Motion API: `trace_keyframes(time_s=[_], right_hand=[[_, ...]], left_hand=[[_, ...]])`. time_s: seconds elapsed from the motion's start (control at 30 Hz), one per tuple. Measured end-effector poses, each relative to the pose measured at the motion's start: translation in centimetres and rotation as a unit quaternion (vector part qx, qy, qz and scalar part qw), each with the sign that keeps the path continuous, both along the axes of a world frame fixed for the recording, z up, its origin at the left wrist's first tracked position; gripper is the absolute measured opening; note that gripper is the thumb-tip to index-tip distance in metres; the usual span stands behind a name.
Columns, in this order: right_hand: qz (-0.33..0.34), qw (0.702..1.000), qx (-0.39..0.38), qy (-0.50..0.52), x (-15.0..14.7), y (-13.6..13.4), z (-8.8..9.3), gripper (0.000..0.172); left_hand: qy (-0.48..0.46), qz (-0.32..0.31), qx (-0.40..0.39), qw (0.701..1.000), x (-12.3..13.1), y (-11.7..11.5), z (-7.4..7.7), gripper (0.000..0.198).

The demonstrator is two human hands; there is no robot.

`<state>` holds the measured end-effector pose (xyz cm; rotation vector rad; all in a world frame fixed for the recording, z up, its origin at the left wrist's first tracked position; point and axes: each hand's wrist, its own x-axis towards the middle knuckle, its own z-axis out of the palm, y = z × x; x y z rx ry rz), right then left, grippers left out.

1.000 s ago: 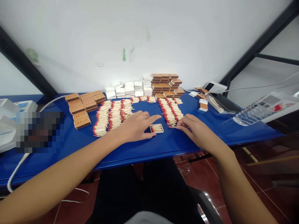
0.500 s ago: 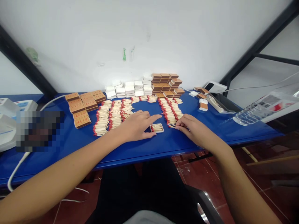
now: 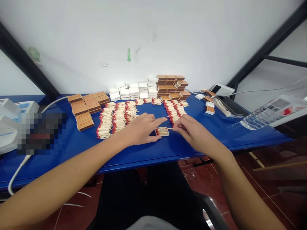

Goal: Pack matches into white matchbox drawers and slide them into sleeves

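Note:
A small white matchbox tray (image 3: 165, 135) lies on the blue table, partly filled with red-tipped matches. My left hand (image 3: 141, 129) is around its left end, thumb at the near side and index finger stretched above the far side; its other fingertips are hidden. Just right of the tray, my right hand (image 3: 188, 127) pinches a match (image 3: 169, 128), its red head over the tray's right end. Behind that hand lie rows of loose matches (image 3: 174, 110). More match rows (image 3: 116, 118) spread out beyond my left forearm.
White trays (image 3: 134, 91) and brown matchboxes (image 3: 170, 87) are stacked against the wall. More matchboxes (image 3: 85, 110) lie at the left, near a pixelated dark object (image 3: 42, 132) and a cable. At the right are a white device (image 3: 223, 89), a single matchbox (image 3: 210, 108) and a clear plastic package (image 3: 268, 111).
My right hand has moved left from the match rows to the tray's right end, with a match in its fingers. My left hand stays around the tray.

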<state>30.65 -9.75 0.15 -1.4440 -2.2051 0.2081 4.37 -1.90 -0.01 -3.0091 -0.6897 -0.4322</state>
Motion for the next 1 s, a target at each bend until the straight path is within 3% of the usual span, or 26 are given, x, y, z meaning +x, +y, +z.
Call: trace_keyframes(time_s=[0.27, 0.5, 1.0], right_hand=[[0.014, 0.995, 0.046, -0.082, -2.4, 0.5, -0.5, 0.013], [0.017, 0.999, 0.031, -0.011, -1.5, 0.3, -0.3, 0.016], [0.033, 0.999, 0.021, -0.031, -2.3, 1.1, -0.5, 0.017]], left_hand=[[-0.002, 0.001, 0.003, 1.000, 0.1, -0.1, 0.1, 0.059], [-0.007, -0.002, 0.006, 1.000, 0.1, -0.1, -0.1, 0.059], [-0.001, 0.005, -0.001, 1.000, 0.1, 0.0, -0.1, 0.061]])
